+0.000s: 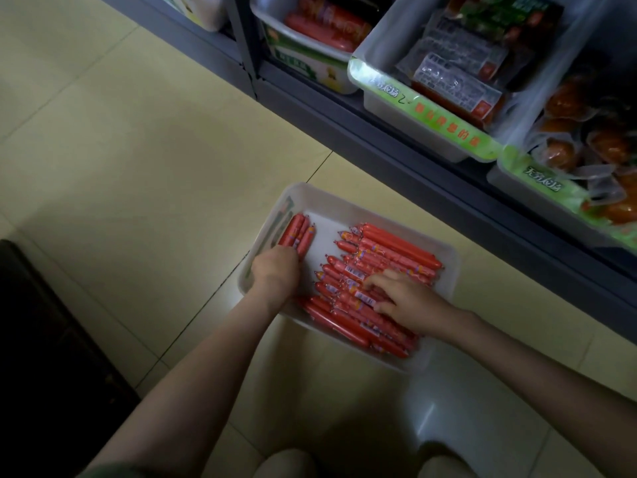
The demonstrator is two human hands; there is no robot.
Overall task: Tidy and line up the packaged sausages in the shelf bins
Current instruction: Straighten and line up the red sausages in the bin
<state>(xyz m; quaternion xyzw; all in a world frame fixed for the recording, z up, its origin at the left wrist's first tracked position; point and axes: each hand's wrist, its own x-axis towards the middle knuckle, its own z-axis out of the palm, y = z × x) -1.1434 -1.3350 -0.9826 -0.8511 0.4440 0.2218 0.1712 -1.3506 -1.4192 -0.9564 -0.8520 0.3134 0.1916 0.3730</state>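
A white plastic bin [348, 207] lies on the floor tiles in front of me. Along its left wall, a few short red sausages [297, 232] are lined up side by side. My left hand [275, 270] rests on their near ends with its fingers bent over them. A loose heap of red sausages [386, 257], short and long, fills the bin's right half. My right hand [400, 301] lies on that heap, its thumb and fingers pinching a short labelled sausage [362, 296].
A grey shelf [396, 160] runs across the upper right. It holds a bin of red sausages [303, 39], a clear bin of vacuum packs [427, 108] and a bin of orange-brown packs [537, 188]. A dark object [44, 339] stands at the left. My knees are at the bottom.
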